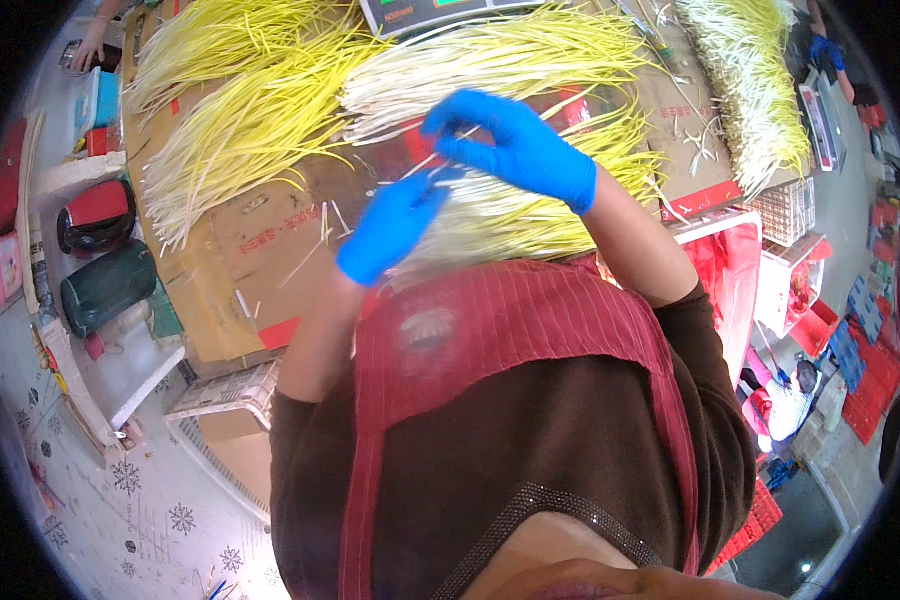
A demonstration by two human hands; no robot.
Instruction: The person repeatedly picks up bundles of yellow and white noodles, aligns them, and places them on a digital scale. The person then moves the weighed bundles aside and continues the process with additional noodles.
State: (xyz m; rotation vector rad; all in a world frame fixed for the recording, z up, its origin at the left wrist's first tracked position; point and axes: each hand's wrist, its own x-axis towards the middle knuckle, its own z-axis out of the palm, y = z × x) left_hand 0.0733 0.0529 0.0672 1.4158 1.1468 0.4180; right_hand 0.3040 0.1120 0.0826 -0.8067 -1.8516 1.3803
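My right hand [517, 146], in a blue glove, is bent over the near bundle of yellow chives [525, 225], with a thin pale stalk [422, 163] between its thumb and fingers. Close beside it my left hand [394, 225], gloved in blue too, is curled at the white ends of that bundle. Blur hides what its fingers hold. The near bundle lies against my red striped apron [495, 322]. Beyond my hands, another bundle of yellow chives [487, 67] lies across the table, white ends to the left.
Cardboard [247, 247] covers the table, with loose stalk scraps on it. More chives [232, 142] lie at left, and a thick row [750, 90] at right. A scale [450, 11] stands at the far edge. A plastic crate [225, 397] sits below left. Another person's hand [88, 49] shows top left.
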